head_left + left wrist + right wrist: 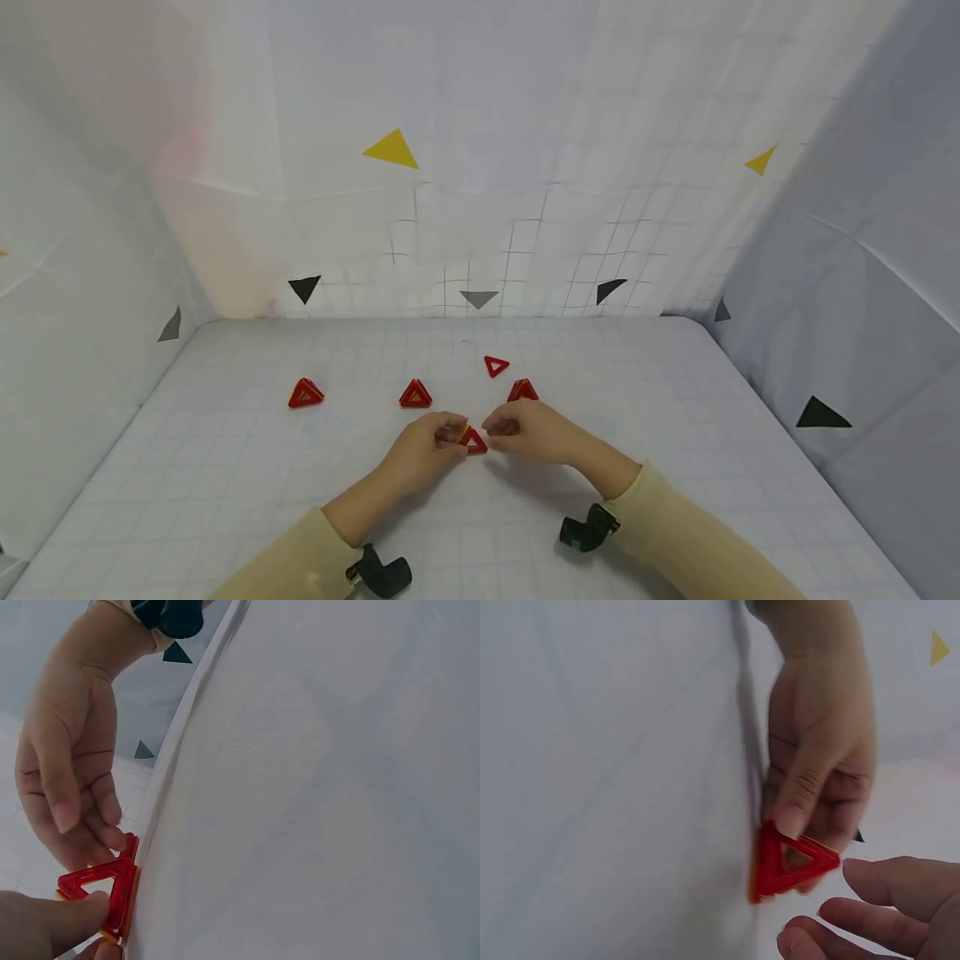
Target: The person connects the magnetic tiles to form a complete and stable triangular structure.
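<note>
My left hand (422, 451) pinches a red triangular frame tile (476, 448) with an open middle, low over the table. Its thumb lies across the tile's face in the left wrist view. Orange edges show behind the red tile (118, 900), so more pieces seem joined to it; how many, I cannot tell. Beside it is my right hand (534, 432), fingers loosely bent and holding nothing. In the right wrist view a small gap separates the right hand's fingers (870, 879) from the tile's corner. Just beyond the right hand stands a red triangular pyramid (522, 389), partly hidden.
Two more red pyramids stand on the white table, one at the far left (305, 393) and one near the middle (416, 394). A single flat red triangle (496, 367) lies further back. White cloth walls (480, 100) with yellow and black triangles enclose the table's back and sides.
</note>
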`<state>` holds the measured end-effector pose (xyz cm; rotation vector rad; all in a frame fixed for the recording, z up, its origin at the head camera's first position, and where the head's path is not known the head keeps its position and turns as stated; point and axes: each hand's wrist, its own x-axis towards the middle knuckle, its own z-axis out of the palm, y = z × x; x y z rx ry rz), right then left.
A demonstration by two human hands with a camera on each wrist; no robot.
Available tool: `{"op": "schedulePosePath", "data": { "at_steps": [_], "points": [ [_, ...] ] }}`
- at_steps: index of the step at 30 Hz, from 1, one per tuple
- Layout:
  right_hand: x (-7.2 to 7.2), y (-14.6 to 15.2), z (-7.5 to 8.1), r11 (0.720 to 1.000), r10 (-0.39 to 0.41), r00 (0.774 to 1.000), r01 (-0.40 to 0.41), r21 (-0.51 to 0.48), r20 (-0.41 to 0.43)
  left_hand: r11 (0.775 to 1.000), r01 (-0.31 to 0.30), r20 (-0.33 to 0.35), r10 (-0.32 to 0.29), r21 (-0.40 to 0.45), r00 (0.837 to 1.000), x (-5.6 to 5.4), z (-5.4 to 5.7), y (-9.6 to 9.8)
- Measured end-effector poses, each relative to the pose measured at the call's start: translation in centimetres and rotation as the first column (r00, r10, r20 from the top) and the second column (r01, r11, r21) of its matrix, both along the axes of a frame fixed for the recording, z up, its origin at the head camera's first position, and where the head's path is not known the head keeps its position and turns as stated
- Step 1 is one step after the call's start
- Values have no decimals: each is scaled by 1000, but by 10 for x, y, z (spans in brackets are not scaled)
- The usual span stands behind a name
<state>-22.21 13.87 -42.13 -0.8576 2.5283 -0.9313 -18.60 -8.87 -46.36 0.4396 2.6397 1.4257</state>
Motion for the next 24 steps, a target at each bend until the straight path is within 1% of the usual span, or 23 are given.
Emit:
{"op": "schedulePosePath", "data": {
  "at_steps": [2,7,11,15,20,24],
  "points": [
    [-3,4,7,1000,-2,1000,2,-6,-22,1000,6,5,-6,-6,1000,-1,0,1],
    [-14,12,24,998,-37,999,35,-56,-30,999,9,15,-9,-30,1000,-3,0,2],
    [-28,16,30,989,-122,992,119,-90,-31,998,28,22,-27,-53,999,-5,1,1],
    [-45,18,28,974,-212,976,206,-98,-49,994,71,32,-69,-81,997,-7,3,-1],
    [-67,17,18,957,-277,960,273,-94,-42,989,119,52,-114,-93,992,-9,5,-5],
    [-79,14,11,946,-315,949,313,-86,-13,985,145,75,-138,-95,988,-11,6,-8]
  ]
}}
